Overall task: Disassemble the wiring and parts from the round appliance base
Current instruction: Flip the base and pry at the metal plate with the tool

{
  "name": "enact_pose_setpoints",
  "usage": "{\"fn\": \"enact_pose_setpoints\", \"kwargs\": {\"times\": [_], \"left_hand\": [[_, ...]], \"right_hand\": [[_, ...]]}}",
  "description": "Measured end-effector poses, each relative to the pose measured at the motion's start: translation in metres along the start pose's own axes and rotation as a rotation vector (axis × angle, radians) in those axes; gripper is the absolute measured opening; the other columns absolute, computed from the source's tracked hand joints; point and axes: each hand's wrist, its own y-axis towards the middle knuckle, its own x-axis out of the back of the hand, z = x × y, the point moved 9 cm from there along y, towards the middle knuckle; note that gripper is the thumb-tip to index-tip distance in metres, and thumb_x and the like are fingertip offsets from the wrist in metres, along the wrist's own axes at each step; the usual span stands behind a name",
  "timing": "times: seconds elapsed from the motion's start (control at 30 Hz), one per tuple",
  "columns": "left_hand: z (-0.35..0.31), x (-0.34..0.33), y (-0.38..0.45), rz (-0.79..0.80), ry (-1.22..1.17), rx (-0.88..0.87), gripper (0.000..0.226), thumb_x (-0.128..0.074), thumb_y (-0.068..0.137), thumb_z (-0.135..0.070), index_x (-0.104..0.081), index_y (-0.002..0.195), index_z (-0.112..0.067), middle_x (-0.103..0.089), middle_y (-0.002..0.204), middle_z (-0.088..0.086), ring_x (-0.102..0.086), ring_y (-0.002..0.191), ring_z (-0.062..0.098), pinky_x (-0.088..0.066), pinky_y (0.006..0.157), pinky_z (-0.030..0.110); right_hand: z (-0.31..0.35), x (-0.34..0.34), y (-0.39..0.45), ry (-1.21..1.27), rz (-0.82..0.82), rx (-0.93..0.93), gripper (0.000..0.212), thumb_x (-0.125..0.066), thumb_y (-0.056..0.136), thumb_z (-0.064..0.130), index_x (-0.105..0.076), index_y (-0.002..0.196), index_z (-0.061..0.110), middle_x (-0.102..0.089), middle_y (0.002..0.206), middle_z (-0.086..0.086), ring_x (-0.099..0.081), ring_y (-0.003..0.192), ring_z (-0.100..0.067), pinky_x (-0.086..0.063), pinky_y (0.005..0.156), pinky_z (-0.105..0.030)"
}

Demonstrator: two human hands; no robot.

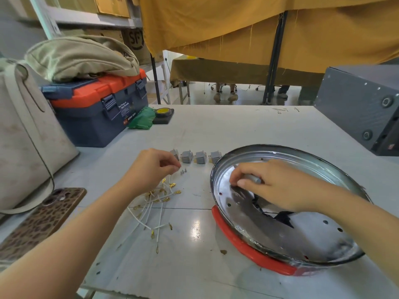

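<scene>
While the left hand (154,164) pinches a tiny, easily dropped screw above the limp white wires (151,203), the right hand (265,182) grips a grey tool inside the rigid, sharp-rimmed round base (278,203); hold its red edge.

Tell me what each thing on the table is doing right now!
Left hand: fingers pinch above the small screws.
Right hand: grips a grey tool inside the round base.
White wires: loose in a pile on the table.
Grey parts: lined up in a row.
Toolbox: closed, latched.
Phone: face down.
</scene>
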Motion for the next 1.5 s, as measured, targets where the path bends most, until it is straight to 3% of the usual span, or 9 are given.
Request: {"fn": "enact_pose_setpoints", "kwargs": {"times": [0.13, 0.27, 0.4, 0.5, 0.7, 0.9, 1.3, 1.5], "left_hand": [[0.007, -0.014, 0.007, 0.037, 0.143, -0.017, 0.008, -0.063, 0.087, -0.013, -0.07, 0.085, -0.017, -0.066, 0.08, -0.004, -0.058, 0.074, 0.005, -0.039, 0.062, 0.008], [0.011, -0.024, 0.013, 0.063, 0.213, -0.022, 0.011, -0.061, 0.085, -0.009, -0.069, 0.085, -0.015, -0.064, 0.08, -0.004, -0.058, 0.075, 0.01, -0.045, 0.069, 0.021], [0.013, -0.031, 0.018, 0.079, 0.225, -0.022, 0.016, -0.059, 0.082, -0.004, -0.069, 0.082, -0.016, -0.063, 0.077, -0.006, -0.059, 0.072, 0.01, -0.045, 0.062, 0.018], [0.016, -0.034, 0.021, 0.072, 0.245, -0.006, 0.016, -0.057, 0.083, -0.004, -0.068, 0.085, -0.015, -0.062, 0.078, -0.005, -0.056, 0.074, 0.011, -0.044, 0.066, 0.02], [0.014, -0.033, 0.026, 0.044, 0.257, 0.024, 0.012, -0.056, 0.081, -0.003, -0.057, 0.091, -0.01, -0.061, 0.084, 0.003, -0.057, 0.081, 0.023, -0.052, 0.076, 0.038], [0.02, -0.032, 0.027, 0.043, 0.198, 0.067, 0.013, -0.059, 0.082, -0.003, -0.056, 0.092, -0.011, -0.064, 0.085, 0.005, -0.061, 0.079, 0.022, -0.054, 0.075, 0.038], [0.021, -0.036, 0.03, 0.002, 0.194, 0.03, 0.012, -0.057, 0.083, -0.003, -0.056, 0.089, -0.013, -0.057, 0.077, -0.004, -0.056, 0.076, 0.017, -0.046, 0.065, 0.025], [0.022, -0.034, 0.03, -0.019, 0.153, 0.035, 0.013, -0.062, 0.081, -0.002, -0.058, 0.088, -0.012, -0.059, 0.076, -0.003, -0.057, 0.074, 0.017, -0.051, 0.067, 0.03]], "right_hand": [[0.001, -0.004, -0.002, -0.029, 0.02, 0.025, 0.018, -0.043, 0.097, 0.038, -0.058, 0.107, 0.04, -0.067, 0.1, 0.008, -0.061, 0.084, -0.014, -0.049, 0.082, -0.036], [0.001, -0.004, 0.0, -0.002, 0.006, 0.045, 0.016, -0.045, 0.097, 0.037, -0.059, 0.105, 0.04, -0.066, 0.1, 0.011, -0.062, 0.089, -0.016, -0.049, 0.083, -0.036], [0.001, -0.003, 0.0, 0.034, -0.014, 0.059, 0.015, -0.047, 0.097, 0.035, -0.061, 0.103, 0.038, -0.065, 0.1, 0.015, -0.062, 0.089, -0.017, -0.049, 0.083, -0.036], [-0.001, -0.002, 0.0, 0.055, -0.017, 0.059, 0.015, -0.048, 0.096, 0.034, -0.061, 0.103, 0.037, -0.066, 0.1, 0.014, -0.062, 0.091, -0.017, -0.049, 0.084, -0.036], [-0.001, -0.003, 0.001, 0.067, -0.018, 0.059, 0.014, -0.049, 0.096, 0.035, -0.061, 0.102, 0.037, -0.066, 0.099, 0.013, -0.062, 0.09, -0.015, -0.049, 0.083, -0.035], [-0.001, -0.004, 0.001, 0.068, -0.014, 0.064, 0.014, -0.049, 0.096, 0.034, -0.06, 0.104, 0.036, -0.063, 0.099, 0.021, -0.062, 0.089, -0.016, -0.05, 0.082, -0.033], [-0.001, -0.004, 0.002, 0.075, -0.017, 0.068, 0.014, -0.049, 0.096, 0.034, -0.061, 0.104, 0.036, -0.063, 0.101, 0.018, -0.062, 0.089, -0.015, -0.05, 0.083, -0.032], [-0.001, -0.004, 0.001, 0.075, -0.02, 0.068, 0.014, -0.049, 0.096, 0.034, -0.06, 0.105, 0.036, -0.063, 0.101, 0.019, -0.062, 0.09, -0.013, -0.05, 0.082, -0.03]]}}
